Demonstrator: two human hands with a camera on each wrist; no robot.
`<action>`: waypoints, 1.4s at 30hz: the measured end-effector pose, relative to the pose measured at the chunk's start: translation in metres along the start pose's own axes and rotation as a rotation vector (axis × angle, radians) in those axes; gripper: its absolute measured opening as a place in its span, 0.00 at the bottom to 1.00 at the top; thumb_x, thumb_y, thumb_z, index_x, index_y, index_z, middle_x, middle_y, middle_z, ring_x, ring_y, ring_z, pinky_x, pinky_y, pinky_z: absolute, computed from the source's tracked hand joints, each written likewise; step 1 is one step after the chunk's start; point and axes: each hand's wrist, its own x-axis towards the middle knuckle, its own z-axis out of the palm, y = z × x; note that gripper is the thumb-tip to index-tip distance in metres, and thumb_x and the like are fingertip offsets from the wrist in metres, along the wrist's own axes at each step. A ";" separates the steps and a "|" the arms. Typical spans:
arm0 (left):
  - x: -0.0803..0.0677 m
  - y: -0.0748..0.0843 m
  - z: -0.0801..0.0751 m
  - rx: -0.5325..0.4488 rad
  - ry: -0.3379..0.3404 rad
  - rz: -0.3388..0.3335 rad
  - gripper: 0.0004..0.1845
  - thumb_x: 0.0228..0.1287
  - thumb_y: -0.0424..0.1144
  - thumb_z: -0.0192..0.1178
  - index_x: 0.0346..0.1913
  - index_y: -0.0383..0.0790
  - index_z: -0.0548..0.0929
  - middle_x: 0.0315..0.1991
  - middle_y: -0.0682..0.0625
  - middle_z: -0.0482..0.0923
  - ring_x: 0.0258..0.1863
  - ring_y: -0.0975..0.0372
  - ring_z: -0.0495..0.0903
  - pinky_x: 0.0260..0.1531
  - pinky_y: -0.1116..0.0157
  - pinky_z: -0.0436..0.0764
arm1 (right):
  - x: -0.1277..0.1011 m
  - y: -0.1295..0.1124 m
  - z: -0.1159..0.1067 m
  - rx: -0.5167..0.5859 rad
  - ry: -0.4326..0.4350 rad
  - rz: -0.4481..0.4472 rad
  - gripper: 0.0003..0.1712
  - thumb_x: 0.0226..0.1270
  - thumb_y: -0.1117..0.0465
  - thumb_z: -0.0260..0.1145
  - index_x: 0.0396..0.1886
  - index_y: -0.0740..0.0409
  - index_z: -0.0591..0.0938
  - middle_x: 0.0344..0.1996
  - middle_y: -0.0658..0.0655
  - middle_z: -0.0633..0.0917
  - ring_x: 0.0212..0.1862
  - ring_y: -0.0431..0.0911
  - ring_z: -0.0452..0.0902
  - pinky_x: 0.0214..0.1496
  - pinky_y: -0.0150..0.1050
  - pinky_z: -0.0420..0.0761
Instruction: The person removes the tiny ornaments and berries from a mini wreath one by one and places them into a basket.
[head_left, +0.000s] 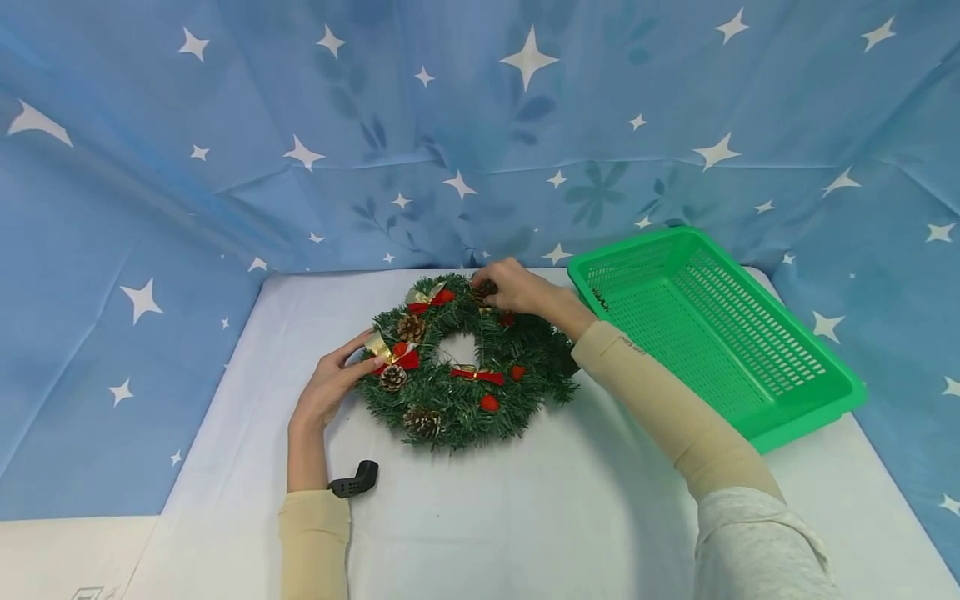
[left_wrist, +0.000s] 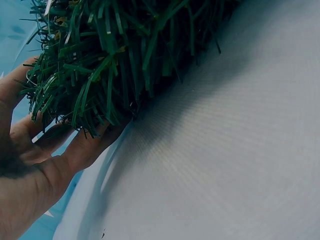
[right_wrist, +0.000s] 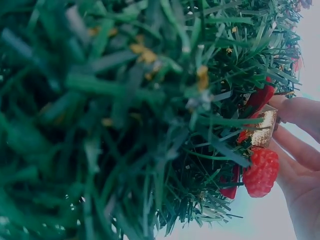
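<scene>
Item: artificial Christmas wreath, lying flat mid-table on a white cloth, trimmed with pine cones, red bows and a red berry; a green plastic basket stands just to its right. Left hand rests against the wreath's left rim, fingers relaxed and cupped under the needles; right hand pinches a pine cone at the far rim. Risk, as judged: a hard tug could drag the whole wreath or shed trimmings, since the left hand merely steadies.

Both hands on wreath atop white table: left hand at edge, right hand at top; green basket nearby.
</scene>
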 end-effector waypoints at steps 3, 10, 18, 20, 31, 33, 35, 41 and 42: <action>-0.001 0.001 0.001 -0.007 -0.001 -0.006 0.40 0.71 0.50 0.67 0.81 0.50 0.63 0.84 0.51 0.49 0.83 0.44 0.38 0.76 0.40 0.56 | -0.001 0.000 -0.001 -0.004 0.007 -0.012 0.18 0.70 0.71 0.68 0.58 0.66 0.85 0.56 0.66 0.86 0.60 0.59 0.82 0.58 0.50 0.84; 0.000 0.001 0.002 0.004 -0.004 -0.001 0.39 0.72 0.50 0.67 0.81 0.51 0.63 0.83 0.52 0.50 0.83 0.46 0.39 0.62 0.50 0.65 | -0.003 0.003 -0.001 -0.014 0.028 -0.042 0.16 0.69 0.72 0.69 0.56 0.66 0.86 0.52 0.66 0.87 0.55 0.59 0.84 0.55 0.49 0.85; 0.000 0.001 0.003 0.004 -0.008 0.006 0.39 0.72 0.49 0.66 0.81 0.50 0.63 0.83 0.52 0.50 0.84 0.45 0.37 0.75 0.43 0.60 | -0.005 0.005 -0.005 -0.016 0.070 -0.086 0.16 0.68 0.72 0.69 0.55 0.69 0.86 0.53 0.67 0.87 0.57 0.60 0.83 0.58 0.49 0.84; -0.001 0.001 0.003 -0.006 -0.010 0.008 0.39 0.72 0.49 0.67 0.81 0.50 0.63 0.84 0.52 0.49 0.84 0.46 0.37 0.77 0.40 0.55 | -0.006 0.005 -0.006 -0.017 0.072 -0.085 0.17 0.68 0.72 0.70 0.55 0.69 0.86 0.54 0.68 0.86 0.58 0.60 0.83 0.59 0.49 0.83; -0.003 0.001 0.001 -0.008 -0.008 0.000 0.39 0.72 0.49 0.66 0.81 0.50 0.63 0.84 0.53 0.49 0.84 0.47 0.38 0.76 0.40 0.56 | -0.012 0.002 -0.015 0.003 0.100 -0.067 0.17 0.67 0.72 0.70 0.55 0.70 0.86 0.53 0.68 0.87 0.54 0.59 0.85 0.56 0.49 0.85; -0.003 0.001 0.001 0.000 -0.006 -0.006 0.40 0.71 0.50 0.67 0.81 0.51 0.62 0.84 0.52 0.48 0.84 0.47 0.38 0.77 0.40 0.56 | -0.013 0.002 -0.017 0.005 0.109 -0.068 0.17 0.66 0.73 0.71 0.54 0.70 0.86 0.52 0.68 0.87 0.53 0.59 0.86 0.56 0.49 0.85; -0.003 0.001 0.001 0.005 -0.006 -0.012 0.41 0.71 0.51 0.67 0.81 0.52 0.62 0.84 0.51 0.47 0.84 0.46 0.37 0.77 0.39 0.55 | -0.014 0.002 -0.019 0.005 0.115 -0.068 0.16 0.66 0.73 0.71 0.54 0.71 0.86 0.51 0.68 0.88 0.52 0.59 0.86 0.55 0.48 0.86; -0.002 0.001 0.001 0.018 -0.008 -0.010 0.41 0.71 0.51 0.67 0.82 0.52 0.60 0.84 0.50 0.45 0.83 0.44 0.37 0.76 0.39 0.55 | -0.018 0.002 -0.025 0.013 0.130 -0.061 0.16 0.65 0.74 0.71 0.52 0.71 0.86 0.51 0.68 0.88 0.55 0.60 0.85 0.57 0.49 0.85; -0.002 0.001 0.001 0.017 -0.007 -0.009 0.41 0.71 0.51 0.67 0.82 0.52 0.60 0.84 0.50 0.45 0.83 0.45 0.37 0.76 0.40 0.55 | -0.018 0.002 -0.026 0.016 0.131 -0.062 0.16 0.65 0.74 0.71 0.52 0.71 0.86 0.51 0.68 0.88 0.55 0.60 0.85 0.57 0.49 0.85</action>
